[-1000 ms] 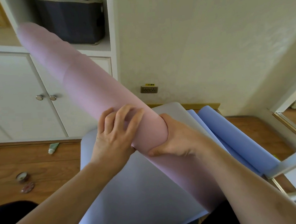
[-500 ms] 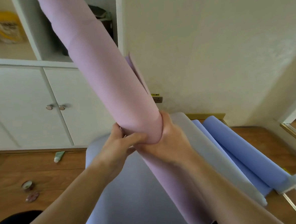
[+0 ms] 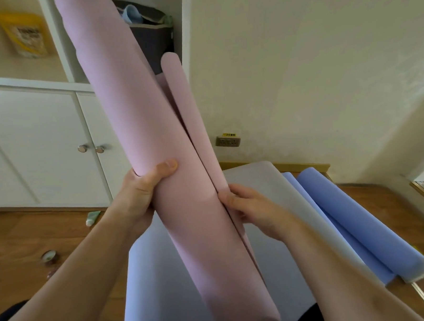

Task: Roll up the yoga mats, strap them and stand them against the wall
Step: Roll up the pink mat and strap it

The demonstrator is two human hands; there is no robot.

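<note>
A rolled pink yoga mat (image 3: 140, 140) stands steeply tilted in front of me, its top leaning left out of frame. Its loose outer flap (image 3: 191, 117) has sprung away along the right side. My left hand (image 3: 145, 189) grips the roll from the left, thumb across its front. My right hand (image 3: 248, 207) pinches the loose flap's edge low on the right. Beneath lies a pale lilac mat (image 3: 164, 287) spread flat, and a blue mat (image 3: 353, 216), partly rolled, lies to the right. No strap is visible.
White cupboard doors (image 3: 44, 150) and open shelves with a dark bin (image 3: 153, 35) stand behind on the left. A cream wall (image 3: 299, 68) with a socket (image 3: 228, 141) is straight ahead. A small tube (image 3: 92, 217) and round tins (image 3: 49, 257) lie on the wooden floor.
The pink roll has swung from a low slant to nearly upright. Its outer flap has come loose on the right, and my right hand has shifted from the roll to that flap's edge.
</note>
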